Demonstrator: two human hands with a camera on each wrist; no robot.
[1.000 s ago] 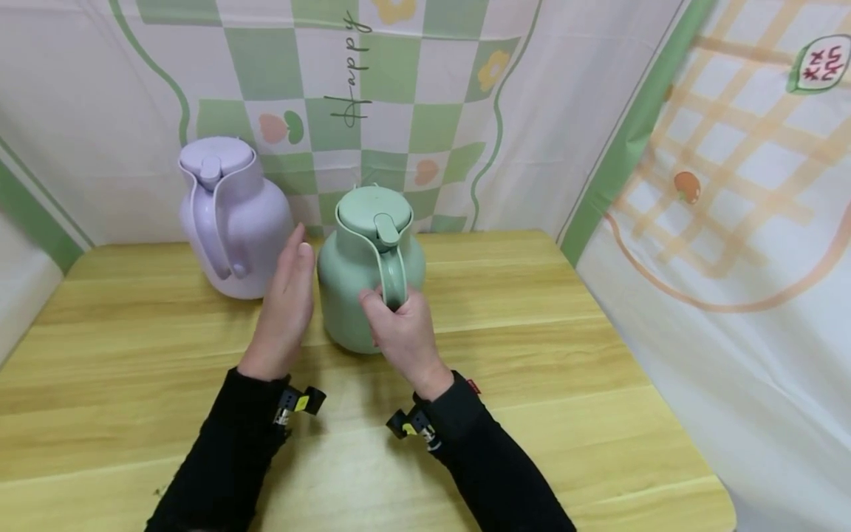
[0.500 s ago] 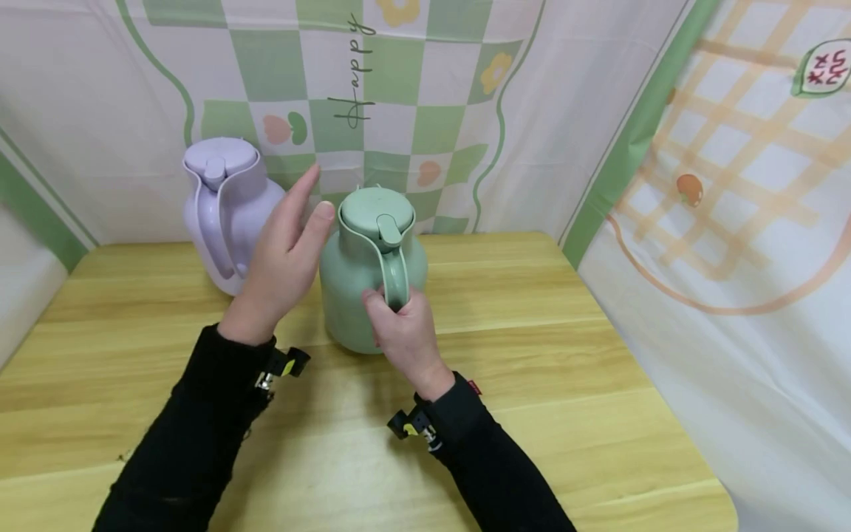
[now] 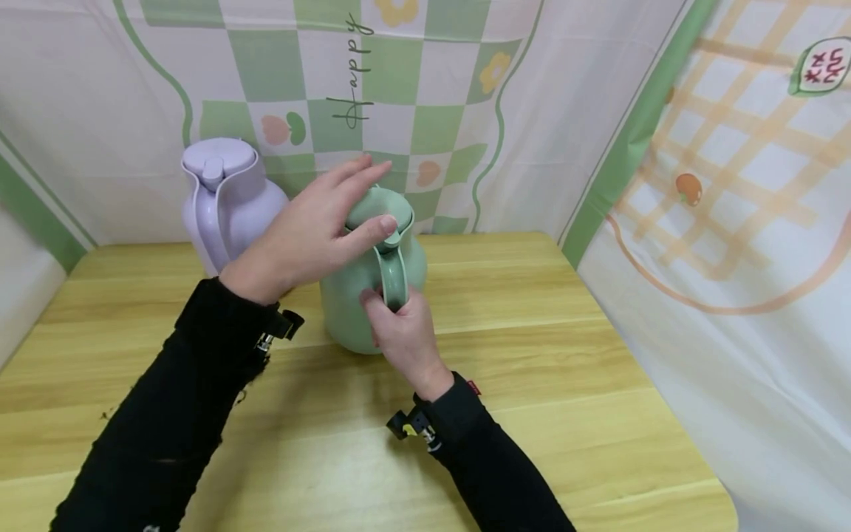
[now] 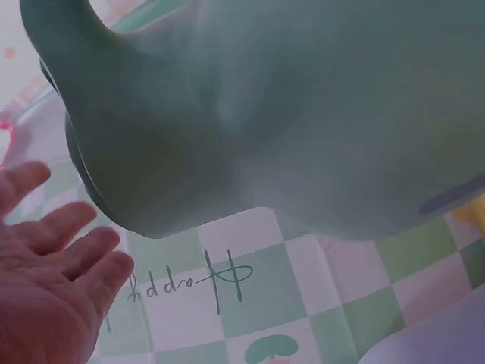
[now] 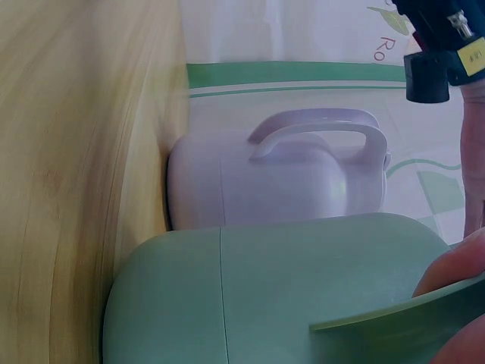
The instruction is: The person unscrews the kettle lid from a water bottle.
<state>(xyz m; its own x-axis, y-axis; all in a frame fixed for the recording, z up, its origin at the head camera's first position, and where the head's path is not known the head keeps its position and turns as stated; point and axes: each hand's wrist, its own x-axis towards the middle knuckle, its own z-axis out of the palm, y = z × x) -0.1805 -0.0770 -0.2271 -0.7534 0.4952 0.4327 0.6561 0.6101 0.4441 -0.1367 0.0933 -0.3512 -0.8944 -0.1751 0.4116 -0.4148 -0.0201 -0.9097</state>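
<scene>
Green jug (image 3: 352, 314) stood upright on the wooden surface (image 3: 545, 362), approx. mid, twd the back. R hand (image 3: 408, 336) was clamped on its handle (image 3: 395, 277), fingers curled round, thumb on the L side. L hand (image 3: 306, 233) was over the jug's lid (image 3: 380, 207), fingers straight & apart, thumb out across the lid's front; couldn't tell if it touched. L wrist view had the L fingertips just beside the jug's top, w/ nothing held.

Lilac jug (image 3: 249, 199), same shape, stood upright to the L & a bit farther back, apart from the green one, handle facing the person; L hand & wrist partly hid it.

Both arms wore black sleeves (image 3: 501, 451), w/ a small cam (image 3: 402, 425) at each wrist. Bkgd: cloth (image 3: 392, 66) w/ green & white checks, "Happy" printed sideways; orange grid print on the R.
</scene>
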